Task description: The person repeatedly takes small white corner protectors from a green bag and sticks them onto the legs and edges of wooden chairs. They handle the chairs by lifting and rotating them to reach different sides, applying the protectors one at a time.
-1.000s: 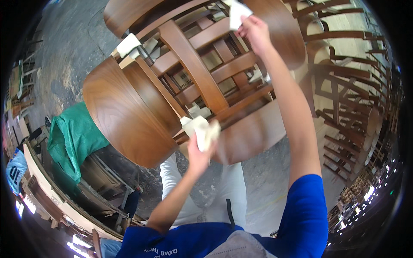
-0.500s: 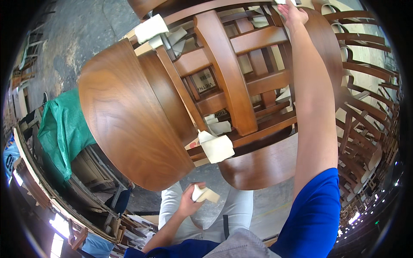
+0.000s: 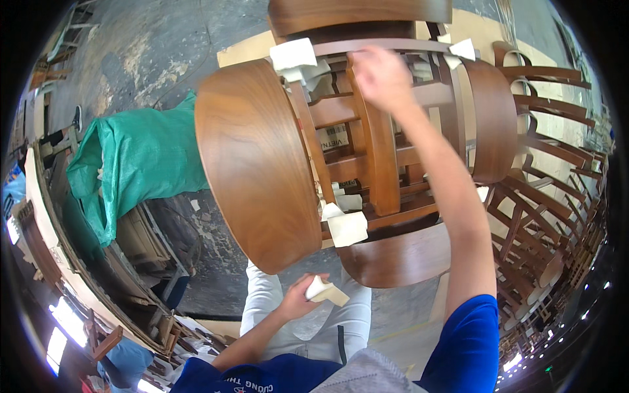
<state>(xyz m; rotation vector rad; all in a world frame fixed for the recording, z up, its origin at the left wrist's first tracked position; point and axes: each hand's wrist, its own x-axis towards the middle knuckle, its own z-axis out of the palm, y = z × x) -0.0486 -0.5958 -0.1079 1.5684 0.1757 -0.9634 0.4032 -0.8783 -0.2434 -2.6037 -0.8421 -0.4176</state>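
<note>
A stack of brown wooden chair frames stands before me, with curved wooden panels around it. White foam pads are folded over its near left corner; similar pads sit at the far left corner and the far right corner. Low in front of my lap, my left hand is closed around a few white and cream foam pads. My right hand reaches over the frames, close to the far rail and the top of the middle slat. Motion smears its fingers, so their grip is unclear.
At the left, a green woven sack lies beside a bin-like wooden structure with boards inside. Many brown chair parts are piled along the right. A large curved panel juts out at the stack's left side.
My right hand has come away from the pad at the far right corner and moved left over the frames. My left hand still holds its pads. The whole view has shifted.
</note>
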